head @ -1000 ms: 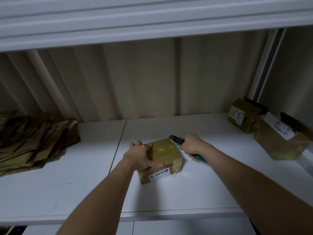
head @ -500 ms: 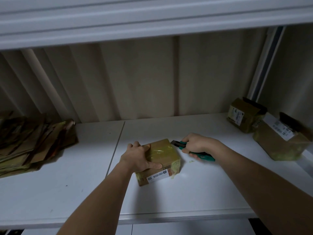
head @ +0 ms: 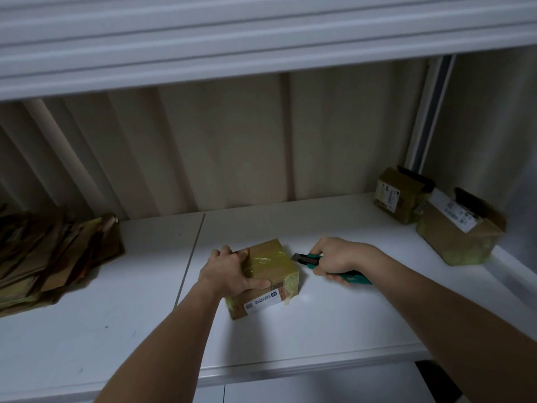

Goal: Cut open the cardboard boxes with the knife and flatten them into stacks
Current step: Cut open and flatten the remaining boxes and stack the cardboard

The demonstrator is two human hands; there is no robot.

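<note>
Brown taped cardboard box [head: 266, 274] seems light, stiff; our left hand [head: 229, 271] clamps its top, right hand [head: 337, 257] grips green-handled knife [head: 316, 261] beside it.

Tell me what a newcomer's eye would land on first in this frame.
Mid-shelf, the left hand holds down a small taped box while the right hand grips a green knife, its tip right beside the box's right edge. Two more boxes wait at the far right, and a heap of flattened cardboard lies at the left.
</note>
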